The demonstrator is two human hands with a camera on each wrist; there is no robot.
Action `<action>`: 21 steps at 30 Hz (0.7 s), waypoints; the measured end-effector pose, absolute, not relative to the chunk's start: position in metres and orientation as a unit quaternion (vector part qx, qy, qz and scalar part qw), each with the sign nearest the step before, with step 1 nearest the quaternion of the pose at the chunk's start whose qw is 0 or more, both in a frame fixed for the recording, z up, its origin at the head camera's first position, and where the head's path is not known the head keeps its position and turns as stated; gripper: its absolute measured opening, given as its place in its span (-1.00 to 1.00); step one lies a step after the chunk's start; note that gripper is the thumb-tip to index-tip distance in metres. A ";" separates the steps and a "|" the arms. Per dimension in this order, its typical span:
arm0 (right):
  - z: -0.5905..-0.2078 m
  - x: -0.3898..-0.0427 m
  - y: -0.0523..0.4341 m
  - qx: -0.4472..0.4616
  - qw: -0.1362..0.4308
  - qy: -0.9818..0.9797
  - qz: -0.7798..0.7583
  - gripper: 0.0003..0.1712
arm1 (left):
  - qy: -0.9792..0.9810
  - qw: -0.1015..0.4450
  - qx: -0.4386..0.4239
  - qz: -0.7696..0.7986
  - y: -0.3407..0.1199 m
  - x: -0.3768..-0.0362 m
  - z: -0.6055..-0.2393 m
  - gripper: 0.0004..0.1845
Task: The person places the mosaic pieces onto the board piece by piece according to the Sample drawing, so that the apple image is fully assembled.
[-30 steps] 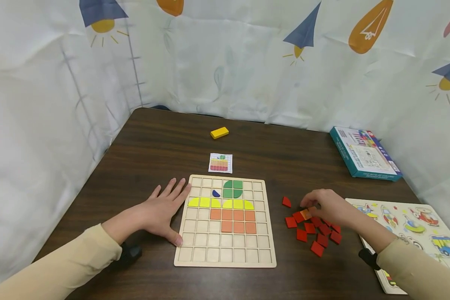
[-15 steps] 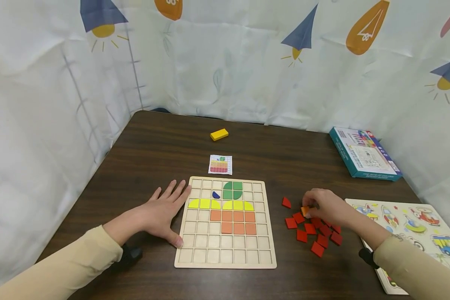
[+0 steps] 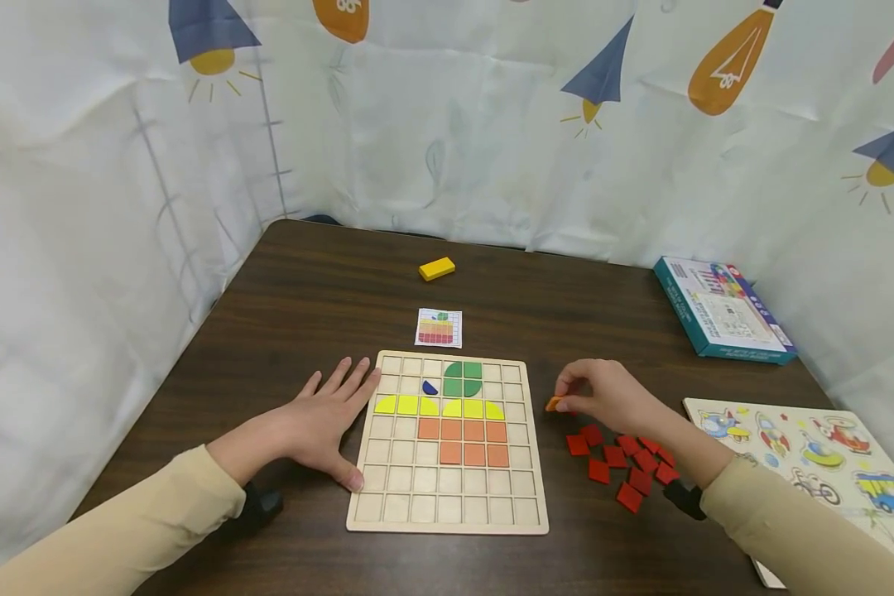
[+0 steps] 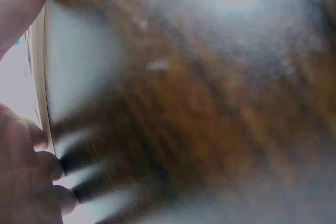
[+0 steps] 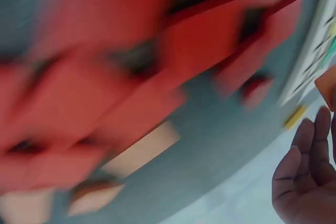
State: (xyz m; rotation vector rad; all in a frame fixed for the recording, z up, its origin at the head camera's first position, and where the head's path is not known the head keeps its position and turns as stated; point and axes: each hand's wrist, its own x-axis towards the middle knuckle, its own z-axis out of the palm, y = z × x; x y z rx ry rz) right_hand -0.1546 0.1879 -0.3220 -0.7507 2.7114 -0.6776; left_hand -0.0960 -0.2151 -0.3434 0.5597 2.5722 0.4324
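Note:
My left hand [image 3: 316, 430] lies with fingers spread against the left side of a wooden grid board [image 3: 402, 507]; thumb and fingertips touch its edge. Between thumb and fingers, my right hand [image 3: 612, 393] pinches an orange square tile [image 3: 554, 404], held just right of the board. The right wrist view also shows this tile [image 5: 326, 85]. On the board sit green tiles [image 3: 473, 369], a dark blue piece [image 3: 430, 386], a row of yellow tiles [image 3: 406, 403] and two rows of orange tiles [image 3: 474, 453]. The left wrist view is mostly blurred tabletop beside the left hand [image 4: 23, 171].
Several loose red tiles [image 3: 640, 480] are scattered right of the board. Behind it lie a small pattern card [image 3: 439, 328] and a yellow block [image 3: 436, 269]. A picture puzzle board [image 3: 782, 463] and a teal-edged box [image 3: 726, 310] lie at the right.
My right hand has picked the orange tile out of the loose pile and moved left toward the board with it. The left hand has stayed at the board's edge.

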 end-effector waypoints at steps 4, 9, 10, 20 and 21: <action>-0.325 -0.150 0.146 -0.292 0.144 0.910 -0.257 -0.87 | 0.936 0.237 0.203 0.160 -0.215 -0.096 -0.344 0.58; -0.331 -0.141 0.098 -0.325 0.184 0.882 -0.288 -0.91 | 0.937 0.238 0.200 0.159 -0.214 -0.095 -0.344 0.58; -0.332 -0.139 0.090 -0.333 0.189 0.876 -0.292 -0.92 | 0.937 0.237 0.200 0.158 -0.214 -0.095 -0.345 0.58; -0.337 -0.126 0.045 -0.335 0.235 0.864 -0.294 -0.94 | 0.939 0.238 0.198 0.153 -0.214 -0.097 -0.343 0.58; -0.337 -0.125 0.043 -0.336 0.236 0.864 -0.291 -0.94 | 0.939 0.238 0.197 0.153 -0.214 -0.096 -0.343 0.58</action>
